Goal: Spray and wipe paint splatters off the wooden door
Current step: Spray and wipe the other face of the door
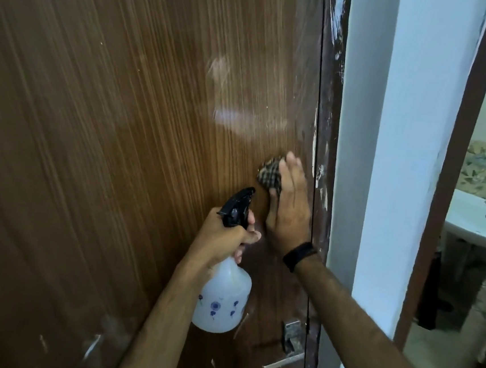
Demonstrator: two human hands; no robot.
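Note:
The brown wooden door (121, 142) fills the left and middle of the view, with white paint splatters along its right edge (320, 173) and near the bottom. My right hand (288, 206) presses a checked cloth (270, 177) flat against the door beside that edge, fingers straight. A black band circles that wrist. My left hand (225, 235) grips the neck of a white spray bottle (221, 300) with blue flower prints. Its black trigger head (238, 205) points up and to the right, close to the cloth.
A metal door handle (285, 363) and latch plate (293, 331) sit low on the door's right edge. A pale wall (400, 169) stands right of the frame. Beyond it an open doorway shows a white washbasin (478, 221).

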